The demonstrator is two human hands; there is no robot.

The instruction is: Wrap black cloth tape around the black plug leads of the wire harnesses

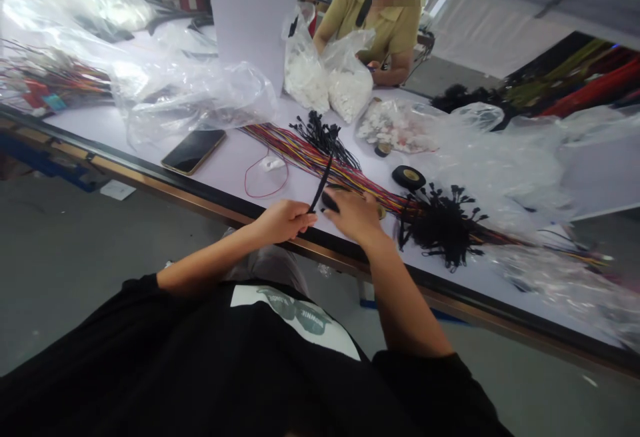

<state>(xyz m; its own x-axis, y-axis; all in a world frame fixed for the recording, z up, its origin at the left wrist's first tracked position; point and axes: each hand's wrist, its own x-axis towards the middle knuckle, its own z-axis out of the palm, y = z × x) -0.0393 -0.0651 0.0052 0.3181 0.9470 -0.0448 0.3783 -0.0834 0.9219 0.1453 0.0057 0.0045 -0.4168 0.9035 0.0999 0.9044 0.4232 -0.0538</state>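
The person stands close against the edge of the surface (225, 172), both hands brought together just over that edge. The left hand (284, 221) has its grip clenched on the lower end of a thin black strip (321, 180). The strip rises tilted away from the body, its free end over the wires (305, 149), and I think it is pinched low so that the long part stays free. The right hand (354, 214) is just beside it, fingers curled on a small dark piece (330, 201) that touches the foot of the strip. So its grip is closed on this piece, but what the piece is I cannot tell.

The wires, of many colours, lie in one long bundle across the surface and pass just behind both hands. That seems convenient, as they are within short reach. A tape roll (409, 177) lies flat beside the bundle, near the right hand. A black pile (443, 225) of small parts sits on the bundle to the right, and a second black bunch (324, 134) lies farther back.

To the left are a red loop (265, 182) of wire and a phone (194, 150), face up and well apart from the work. Clear bags (190, 97) are spread around. On the far side, another person (395, 24) handles bags of white parts (345, 94).
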